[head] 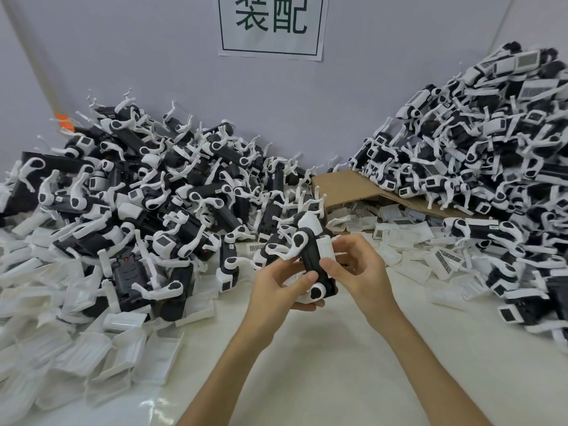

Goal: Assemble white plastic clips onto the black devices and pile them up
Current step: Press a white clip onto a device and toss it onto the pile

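Both hands are up over the middle of the table [307, 379], busy with one device [310, 262]; left hand [276, 287] grips it from below, fingers curled round the lower end, thumb across the front; right hand [359, 265] pinches a clip [325, 247] against the device's right side, thumb near the clip's lower edge; device stands roughly upright, tipped a bit left, clear of the table. Left pile [138, 192] of devices is heaped against the wall [123, 56]; right pile [491, 142] climbs higher into the corner; loose clips [92, 342] spill all over the near left; a cardboard [347, 186] flap pokes out between the piles; a sign [270, 26] hangs on the wall above.
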A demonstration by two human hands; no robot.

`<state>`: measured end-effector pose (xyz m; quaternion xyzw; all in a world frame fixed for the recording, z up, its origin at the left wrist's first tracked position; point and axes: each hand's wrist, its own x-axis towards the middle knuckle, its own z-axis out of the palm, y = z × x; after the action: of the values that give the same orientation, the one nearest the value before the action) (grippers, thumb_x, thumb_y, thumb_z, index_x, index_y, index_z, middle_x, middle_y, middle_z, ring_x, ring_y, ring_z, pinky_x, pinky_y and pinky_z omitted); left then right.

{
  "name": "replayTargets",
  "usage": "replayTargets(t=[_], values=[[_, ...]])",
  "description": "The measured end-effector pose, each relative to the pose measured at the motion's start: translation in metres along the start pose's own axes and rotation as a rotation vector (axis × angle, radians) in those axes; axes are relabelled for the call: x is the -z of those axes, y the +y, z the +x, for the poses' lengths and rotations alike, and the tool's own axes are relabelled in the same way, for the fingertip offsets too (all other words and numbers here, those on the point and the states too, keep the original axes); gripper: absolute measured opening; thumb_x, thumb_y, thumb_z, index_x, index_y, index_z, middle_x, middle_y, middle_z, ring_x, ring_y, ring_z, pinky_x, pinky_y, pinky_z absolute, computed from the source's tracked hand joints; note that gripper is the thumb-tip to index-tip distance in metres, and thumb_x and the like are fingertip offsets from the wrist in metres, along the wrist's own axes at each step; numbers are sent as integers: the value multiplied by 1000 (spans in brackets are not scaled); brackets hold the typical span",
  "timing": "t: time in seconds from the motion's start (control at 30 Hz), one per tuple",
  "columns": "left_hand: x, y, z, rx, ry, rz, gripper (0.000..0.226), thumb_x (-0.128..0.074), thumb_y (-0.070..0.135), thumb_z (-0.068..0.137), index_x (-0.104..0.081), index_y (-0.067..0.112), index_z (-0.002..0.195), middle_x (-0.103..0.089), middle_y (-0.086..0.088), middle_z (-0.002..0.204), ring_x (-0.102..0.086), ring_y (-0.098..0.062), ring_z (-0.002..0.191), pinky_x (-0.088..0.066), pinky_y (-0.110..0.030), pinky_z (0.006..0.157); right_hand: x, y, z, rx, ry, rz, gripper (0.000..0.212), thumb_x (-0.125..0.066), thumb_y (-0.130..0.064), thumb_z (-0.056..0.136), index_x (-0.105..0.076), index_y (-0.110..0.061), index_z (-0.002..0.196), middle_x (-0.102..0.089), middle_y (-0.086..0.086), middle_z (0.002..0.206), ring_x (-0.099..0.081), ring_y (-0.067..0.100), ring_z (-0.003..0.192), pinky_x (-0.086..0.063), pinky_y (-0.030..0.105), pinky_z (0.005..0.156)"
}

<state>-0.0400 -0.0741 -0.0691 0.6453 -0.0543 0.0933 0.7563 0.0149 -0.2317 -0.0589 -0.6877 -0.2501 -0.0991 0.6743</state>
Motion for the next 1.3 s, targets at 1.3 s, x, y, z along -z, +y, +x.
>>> replayTargets(t=[1.3], values=[[4, 0, 2, 29, 79, -22, 27, -70, 18, 93, -72, 21, 120, -79, 5, 97, -71, -2, 80, -52, -16, 61, -6, 1, -1, -153, -9, 114, 15, -61, -8, 96, -67, -15, 108, -75, 7, 101, -69, 19, 93, -57, 27, 77]])
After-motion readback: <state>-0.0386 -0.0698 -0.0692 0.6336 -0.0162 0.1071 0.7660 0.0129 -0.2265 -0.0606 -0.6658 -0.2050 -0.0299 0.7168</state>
